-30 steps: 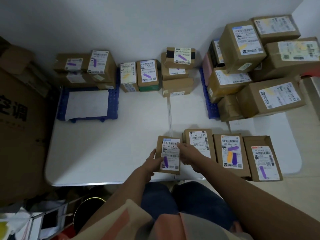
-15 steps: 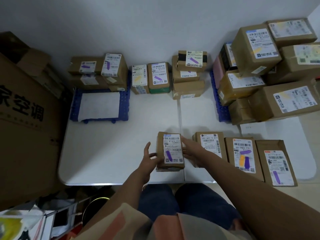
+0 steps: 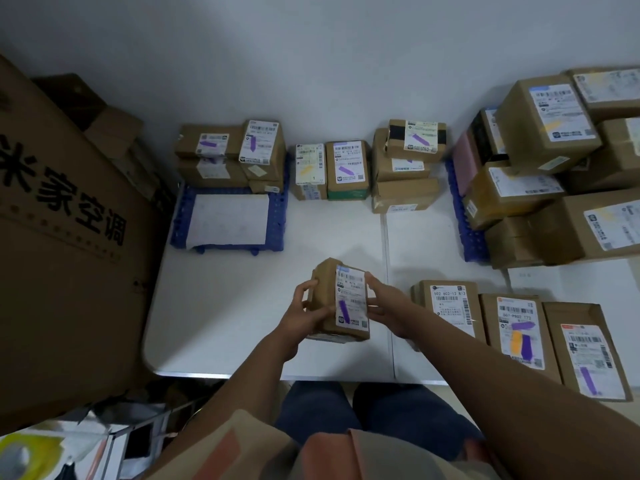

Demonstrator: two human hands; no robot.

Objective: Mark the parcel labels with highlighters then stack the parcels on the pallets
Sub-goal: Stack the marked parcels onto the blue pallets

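A small brown parcel [image 3: 327,289] with a purple stroke on its white label is lifted just above the white table [image 3: 225,306]. My left hand [image 3: 304,317] grips its left side and my right hand [image 3: 384,306] holds its right side. Three more labelled parcels lie in a row at the front right: one unmarked [image 3: 450,306], one marked orange and purple [image 3: 516,327], one marked purple [image 3: 585,351]. A blue pallet [image 3: 277,220] at the back left carries purple-marked parcels [image 3: 235,150] on its far half. No highlighter is in view.
A second blue pallet [image 3: 464,230] at the right is piled high with larger boxes [image 3: 547,123]. Several parcels [image 3: 346,168] stand along the back wall. A big printed carton [image 3: 62,216] walls off the left side. My knees are under the table's front edge.
The parcel has come up off the table between both hands and tilted, moving slightly forward. The view has shifted, so the room's things appear further right.
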